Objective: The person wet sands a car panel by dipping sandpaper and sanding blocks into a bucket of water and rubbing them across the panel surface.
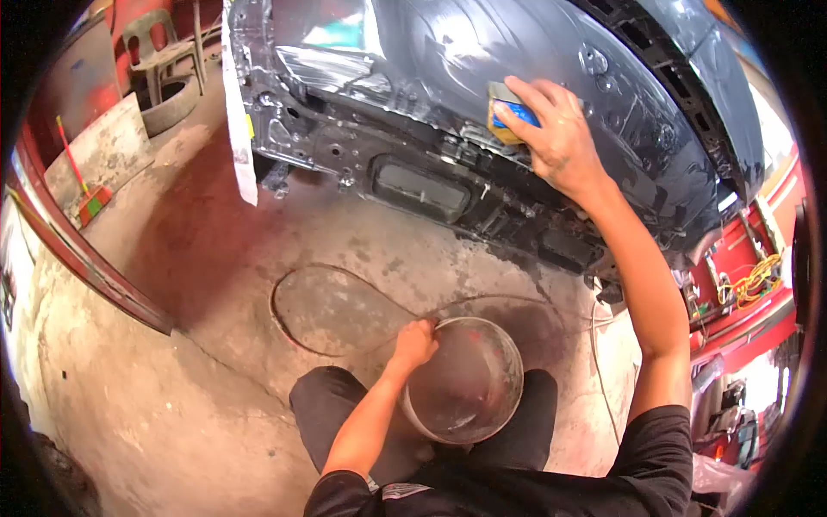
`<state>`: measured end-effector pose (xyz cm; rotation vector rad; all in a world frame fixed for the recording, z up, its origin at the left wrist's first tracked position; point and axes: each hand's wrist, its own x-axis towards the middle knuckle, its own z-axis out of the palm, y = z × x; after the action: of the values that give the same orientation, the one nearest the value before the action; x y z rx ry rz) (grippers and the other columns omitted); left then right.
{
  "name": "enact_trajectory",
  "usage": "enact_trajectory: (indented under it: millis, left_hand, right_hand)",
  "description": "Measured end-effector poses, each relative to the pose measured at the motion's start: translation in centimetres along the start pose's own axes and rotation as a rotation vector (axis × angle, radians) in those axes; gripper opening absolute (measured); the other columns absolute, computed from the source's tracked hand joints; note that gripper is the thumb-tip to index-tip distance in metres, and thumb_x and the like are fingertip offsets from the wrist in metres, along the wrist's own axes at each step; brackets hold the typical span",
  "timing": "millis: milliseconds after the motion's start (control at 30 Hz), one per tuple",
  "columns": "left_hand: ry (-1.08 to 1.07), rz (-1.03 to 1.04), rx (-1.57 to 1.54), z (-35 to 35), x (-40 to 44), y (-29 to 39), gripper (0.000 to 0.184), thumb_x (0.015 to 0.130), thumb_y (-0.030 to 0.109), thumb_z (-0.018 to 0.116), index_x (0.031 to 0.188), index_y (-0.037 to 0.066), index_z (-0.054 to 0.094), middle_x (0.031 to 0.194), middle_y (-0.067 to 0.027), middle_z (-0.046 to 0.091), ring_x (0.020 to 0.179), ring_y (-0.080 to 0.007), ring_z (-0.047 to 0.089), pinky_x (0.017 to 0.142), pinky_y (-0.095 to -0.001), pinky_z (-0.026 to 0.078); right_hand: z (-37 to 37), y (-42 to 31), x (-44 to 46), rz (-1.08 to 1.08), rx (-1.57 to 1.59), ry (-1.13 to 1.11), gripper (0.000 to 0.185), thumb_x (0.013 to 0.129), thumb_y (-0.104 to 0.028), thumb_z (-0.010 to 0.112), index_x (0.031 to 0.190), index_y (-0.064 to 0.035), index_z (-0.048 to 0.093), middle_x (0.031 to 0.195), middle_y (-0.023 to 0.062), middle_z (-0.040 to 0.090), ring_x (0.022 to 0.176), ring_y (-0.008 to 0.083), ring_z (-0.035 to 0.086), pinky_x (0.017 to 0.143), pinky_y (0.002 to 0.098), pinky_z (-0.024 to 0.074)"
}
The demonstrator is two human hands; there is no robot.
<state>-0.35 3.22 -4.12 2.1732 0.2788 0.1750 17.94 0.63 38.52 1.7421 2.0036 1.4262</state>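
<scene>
My right hand [556,129] is closed around a yellow, blue and grey sponge-like block [497,123]. The block lies against the wet, dark car body panel [413,60], close to the panel's lower edge; whether it presses on the surface I cannot tell. Lower down, between my knees, is a round bucket [465,379] with cloudy liquid in it. The fingers of my left hand [416,343] are wrapped over the bucket's rim at its upper left.
A thin hose [301,269] loops across the concrete floor beyond the bucket. To the left are a plastic chair [155,47], a tire [170,105] and a broom [93,202]. Yellow cable [758,280] hangs by red shelving on the right.
</scene>
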Motion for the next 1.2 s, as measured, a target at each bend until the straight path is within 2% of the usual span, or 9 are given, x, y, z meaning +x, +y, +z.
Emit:
enact_trajectory:
  millis: [167,300,400,600,800,900,1000,1100,1200]
  left_hand:
    - [0.038,0.038,-0.030,0.8,0.6,-1.7,0.033,0.090,0.022,0.067,0.120,0.008,0.070,0.106,-0.0249,0.072,0.102,-0.0449,0.068,0.089,-0.0539,0.054]
    - [0.000,0.008,-0.080,0.4,0.1,-1.3,0.037,0.092,0.024,0.066,0.126,0.011,0.071,0.106,-0.0258,0.072,0.104,-0.0461,0.068,0.089,-0.0543,0.054]
    - [0.004,0.000,-0.080,0.2,-0.3,-0.8,0.033,0.092,0.024,0.066,0.120,0.008,0.071,0.105,-0.0243,0.072,0.103,-0.0446,0.067,0.090,-0.0535,0.053]
    - [0.025,0.023,-0.079,0.7,0.1,-1.0,0.036,0.092,0.024,0.067,0.123,0.008,0.071,0.104,-0.0247,0.072,0.102,-0.0453,0.067,0.090,-0.0530,0.053]
    - [0.026,-0.001,-0.055,0.2,-0.2,-0.5,0.037,0.093,0.023,0.066,0.127,0.009,0.070,0.107,-0.0245,0.072,0.106,-0.0444,0.067,0.092,-0.0525,0.052]
    - [-0.004,-0.021,-0.069,-0.6,-0.5,0.1,0.037,0.094,0.024,0.066,0.128,0.010,0.069,0.114,-0.0221,0.072,0.111,-0.0437,0.066,0.095,-0.0515,0.052]
    - [0.033,0.038,-0.062,0.8,-0.2,-2.0,0.038,0.095,0.026,0.067,0.130,0.013,0.068,0.112,-0.0198,0.073,0.111,-0.0430,0.065,0.095,-0.0516,0.052]
    - [0.012,0.009,-0.022,1.2,-0.1,-2.8,0.038,0.095,0.026,0.066,0.131,0.013,0.067,0.111,-0.0206,0.073,0.109,-0.0430,0.066,0.094,-0.0522,0.052]
    - [0.029,0.035,0.046,0.7,0.1,-1.3,0.038,0.095,0.026,0.065,0.131,0.013,0.067,0.109,-0.0214,0.073,0.105,-0.0443,0.067,0.091,-0.0528,0.053]
  right_hand:
    - [4.9,-1.6,11.2,0.038,0.056,0.145,0.056,0.069,0.001,0.071,0.124,-0.0132,0.071,0.135,0.0166,0.062,0.117,0.0377,0.059,0.099,0.0499,0.0483]
    - [2.2,-2.2,5.6,0.070,0.010,0.115,0.055,0.071,0.002,0.069,0.124,-0.0133,0.070,0.133,0.0169,0.061,0.117,0.0375,0.058,0.098,0.0503,0.0481]
    - [1.2,-2.4,3.4,0.071,-0.034,0.071,0.055,0.070,-0.008,0.080,0.124,-0.0118,0.070,0.129,0.0172,0.060,0.116,0.0356,0.059,0.097,0.0500,0.0484]
    - [4.8,-0.8,13.8,0.183,-0.053,0.110,0.061,0.068,0.001,0.072,0.128,-0.0126,0.066,0.133,0.0160,0.059,0.118,0.0366,0.056,0.099,0.0494,0.0482]
    - [1.6,-2.7,1.9,0.136,-0.083,0.148,0.038,0.075,-0.014,0.075,0.112,-0.0075,0.071,0.119,0.0123,0.061,0.112,0.0324,0.058,0.096,0.0464,0.0471]
    - [3.9,-1.9,9.1,0.149,-0.083,0.173,0.032,0.078,-0.018,0.073,0.107,-0.0072,0.072,0.119,0.0120,0.062,0.110,0.0308,0.059,0.095,0.0454,0.0472]
    - [5.9,-1.8,11.5,0.251,0.008,0.261,0.040,0.075,-0.010,0.077,0.114,-0.0080,0.070,0.127,0.0148,0.061,0.120,0.0339,0.056,0.100,0.0478,0.0469]
    - [2.2,-0.9,3.5,0.217,0.077,0.187,0.046,0.073,-0.006,0.077,0.118,-0.0071,0.069,0.131,0.0157,0.060,0.121,0.0346,0.056,0.101,0.0484,0.0464]
    - [-1.0,-0.8,-3.4,0.264,0.001,0.204,0.036,0.079,-0.008,0.072,0.115,-0.0048,0.068,0.130,0.0154,0.062,0.118,0.0314,0.057,0.095,0.0461,0.0466]
